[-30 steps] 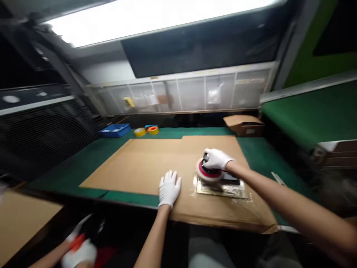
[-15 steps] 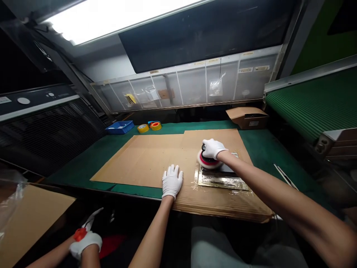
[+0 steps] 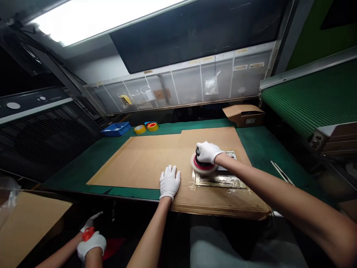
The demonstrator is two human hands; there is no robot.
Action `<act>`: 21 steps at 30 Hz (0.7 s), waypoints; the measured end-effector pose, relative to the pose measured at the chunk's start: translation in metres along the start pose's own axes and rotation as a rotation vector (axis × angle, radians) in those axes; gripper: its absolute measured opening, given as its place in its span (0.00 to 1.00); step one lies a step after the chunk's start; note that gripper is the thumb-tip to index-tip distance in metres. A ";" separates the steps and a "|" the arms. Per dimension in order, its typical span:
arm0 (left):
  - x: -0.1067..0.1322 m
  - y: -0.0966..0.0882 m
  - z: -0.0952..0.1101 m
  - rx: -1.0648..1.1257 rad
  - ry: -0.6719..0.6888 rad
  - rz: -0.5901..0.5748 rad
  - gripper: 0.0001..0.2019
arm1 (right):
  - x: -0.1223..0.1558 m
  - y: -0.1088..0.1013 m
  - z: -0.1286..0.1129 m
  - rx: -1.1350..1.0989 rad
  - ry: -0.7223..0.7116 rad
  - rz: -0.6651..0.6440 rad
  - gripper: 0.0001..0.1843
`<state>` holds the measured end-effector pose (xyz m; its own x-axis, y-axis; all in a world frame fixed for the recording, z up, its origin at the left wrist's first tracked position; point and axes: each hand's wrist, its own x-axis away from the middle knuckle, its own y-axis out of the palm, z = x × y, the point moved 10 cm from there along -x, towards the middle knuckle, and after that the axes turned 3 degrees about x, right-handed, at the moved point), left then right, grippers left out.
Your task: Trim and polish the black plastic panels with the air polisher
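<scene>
Both my hands wear white gloves. My right hand [image 3: 208, 152] grips the top of a round polishing tool [image 3: 203, 166] with a red ring and a white pad, pressed onto the left end of a flat shiny plate [image 3: 223, 179] in clear film. The plate lies on a large brown cardboard sheet [image 3: 156, 158] spread over the green bench [image 3: 259, 147]. My left hand [image 3: 169, 181] lies flat with fingers spread on the cardboard, just left of the plate.
A co-worker's gloved hands [image 3: 90, 238] hold something red at the lower left. A blue tray [image 3: 116, 129] and tape rolls [image 3: 145, 127] sit at the back left, a small cardboard box [image 3: 245, 114] at the back right. Tweezers [image 3: 281, 172] lie right. A conveyor [image 3: 309, 96] runs alongside.
My right hand has slid the polishing tool a little to the left over the plate. My left hand stays flat on the cardboard. The co-worker's hands shifted slightly.
</scene>
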<state>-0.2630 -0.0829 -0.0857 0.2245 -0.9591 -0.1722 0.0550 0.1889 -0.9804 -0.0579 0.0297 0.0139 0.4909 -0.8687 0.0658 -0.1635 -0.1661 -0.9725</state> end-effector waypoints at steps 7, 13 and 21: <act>-0.002 0.000 0.001 -0.006 -0.027 -0.013 0.25 | -0.015 -0.003 0.007 -0.017 0.022 -0.042 0.24; -0.003 0.000 0.002 0.007 -0.038 -0.036 0.25 | -0.016 -0.009 0.007 0.013 0.039 -0.031 0.29; -0.003 0.000 0.001 0.015 -0.018 -0.005 0.26 | 0.016 0.001 -0.001 0.003 -0.047 -0.016 0.21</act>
<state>-0.2622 -0.0796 -0.0851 0.2419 -0.9560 -0.1658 0.0706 0.1878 -0.9797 -0.0507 0.0153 0.0146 0.5327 -0.8433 0.0706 -0.1532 -0.1782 -0.9720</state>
